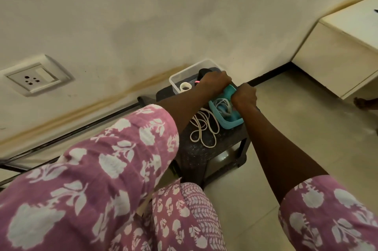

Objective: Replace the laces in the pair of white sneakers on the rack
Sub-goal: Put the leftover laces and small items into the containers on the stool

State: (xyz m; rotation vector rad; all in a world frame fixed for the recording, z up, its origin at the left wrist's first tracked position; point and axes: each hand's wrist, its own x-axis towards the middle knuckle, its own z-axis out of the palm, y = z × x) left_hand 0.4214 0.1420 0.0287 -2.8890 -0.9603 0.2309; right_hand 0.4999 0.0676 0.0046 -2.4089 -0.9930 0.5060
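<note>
I saw left hand [216, 83] and right hand [244, 95] clamped on the far end of a teal plastic tray [231, 125] holding white laces [223, 105].

dark stool [196, 149] | on top: clear box [177, 76], teal tray [232, 125], white laces [202, 131]

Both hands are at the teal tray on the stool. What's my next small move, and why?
Probably hold the teal tray with the right hand alone and free the left hand to lift out the coiled lace inside. Both hands seem to grip the tray, so neither can pick; more white laces lie loose on the stool, and no sneaker is in view.
</note>
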